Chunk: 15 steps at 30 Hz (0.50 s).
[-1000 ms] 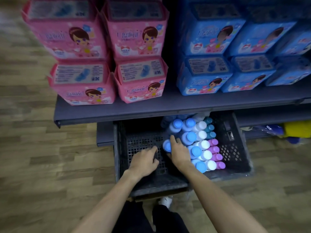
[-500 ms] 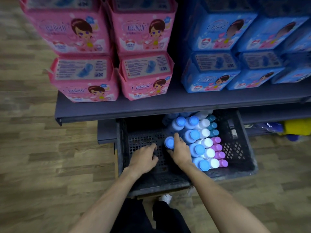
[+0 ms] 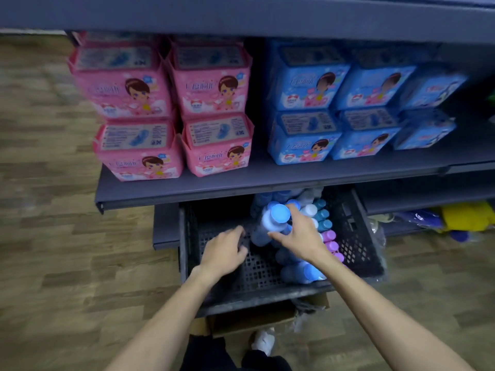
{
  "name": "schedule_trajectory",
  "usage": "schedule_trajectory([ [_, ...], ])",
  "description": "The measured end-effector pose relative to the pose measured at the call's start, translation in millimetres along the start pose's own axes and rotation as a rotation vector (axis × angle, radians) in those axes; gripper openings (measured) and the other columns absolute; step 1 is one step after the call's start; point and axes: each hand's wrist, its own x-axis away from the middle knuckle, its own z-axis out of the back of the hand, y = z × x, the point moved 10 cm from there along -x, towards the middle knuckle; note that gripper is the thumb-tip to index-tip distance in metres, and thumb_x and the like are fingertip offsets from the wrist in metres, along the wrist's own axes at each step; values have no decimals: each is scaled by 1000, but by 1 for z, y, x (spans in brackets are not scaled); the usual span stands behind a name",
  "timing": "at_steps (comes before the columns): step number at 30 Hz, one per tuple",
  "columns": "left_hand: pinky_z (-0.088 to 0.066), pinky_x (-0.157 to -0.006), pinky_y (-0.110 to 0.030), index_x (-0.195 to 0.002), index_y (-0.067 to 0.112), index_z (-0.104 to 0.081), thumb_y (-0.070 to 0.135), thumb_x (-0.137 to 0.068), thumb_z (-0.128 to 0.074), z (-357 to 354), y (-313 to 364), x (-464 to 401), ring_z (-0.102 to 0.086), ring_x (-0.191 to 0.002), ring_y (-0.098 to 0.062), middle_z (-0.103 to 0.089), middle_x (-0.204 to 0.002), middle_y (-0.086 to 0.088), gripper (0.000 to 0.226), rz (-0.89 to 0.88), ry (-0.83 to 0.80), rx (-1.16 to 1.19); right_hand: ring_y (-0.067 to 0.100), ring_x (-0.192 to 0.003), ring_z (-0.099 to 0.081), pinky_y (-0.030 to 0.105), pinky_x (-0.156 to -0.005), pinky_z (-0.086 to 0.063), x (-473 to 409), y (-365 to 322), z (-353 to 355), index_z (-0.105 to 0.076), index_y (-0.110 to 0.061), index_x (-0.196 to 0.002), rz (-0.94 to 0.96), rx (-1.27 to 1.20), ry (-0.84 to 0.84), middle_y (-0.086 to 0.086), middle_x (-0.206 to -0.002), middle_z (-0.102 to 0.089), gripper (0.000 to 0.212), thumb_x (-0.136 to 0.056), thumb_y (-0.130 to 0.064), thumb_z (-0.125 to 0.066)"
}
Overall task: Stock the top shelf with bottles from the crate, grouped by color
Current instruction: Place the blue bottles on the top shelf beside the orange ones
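Blue-capped bottle (image 3: 272, 222) sits gripped in the right hand (image 3: 300, 236), lifted for shelving, while the left hand (image 3: 223, 251), fingers loosely curled and holding nothing, steadies the crate (image 3: 356, 236) beside it.

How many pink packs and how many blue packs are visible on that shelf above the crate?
Pink packs: 4
Blue packs: 6
Total: 10

**Dim aisle, soft motion blur**

Light is low and even, with no glare. Deep shadow fills the crate (image 3: 356, 236) under the shelf (image 3: 241, 186) front edge. The whole frame is smeared; print on the pink packs (image 3: 139, 153) is unreadable. Wide-angle bending curves the floor (image 3: 48, 236) planks and shelf edges outward.
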Motion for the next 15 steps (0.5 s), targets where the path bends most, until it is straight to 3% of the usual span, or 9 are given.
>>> schedule_trajectory([
  [2,-47,-65,-33,-117,23,-50,30,-88,-52,15,9,2,-61,-88,-22,-62,-99,4,30,-1,43,-5,14,-74,-51,29,-65,-34,3,-20,21,-50,-18,-118,79,-16,7,-4,-86,-59,54,-76,-34,-81],
  [4,-48,-66,-34,-117,24,-50,31,-87,-52,32,17,5,-60,-88,-22,-61,-97,5,32,-3,88,-13,14,-86,-59,33,-78,-48,7,-39,41,-52,-20,-119,156,-78,5,-5,-98,-65,55,-76,-36,-81],
  [6,-47,-64,-34,-117,25,-50,32,-86,-52,47,27,9,-60,-86,-21,-60,-93,7,31,-13,131,-22,14,-97,-62,36,-88,-52,11,-55,60,-52,-23,-121,212,-124,2,-8,-107,-66,56,-75,-38,-81],
  [9,-42,-61,-32,-117,27,-50,32,-86,-53,69,43,17,-59,-83,-17,-59,-90,10,31,-31,203,-19,20,-91,-64,43,-84,-54,18,-79,85,-52,-27,-116,306,-126,20,-6,-102,-67,53,-74,-43,-79],
  [15,-43,-61,-32,-116,27,-49,34,-85,-52,111,71,33,-60,-83,-18,-61,-91,10,32,-64,321,-55,16,-94,-65,41,-85,-53,35,-124,127,-54,-21,-120,462,-129,73,-7,-108,-67,56,-76,-45,-79],
])
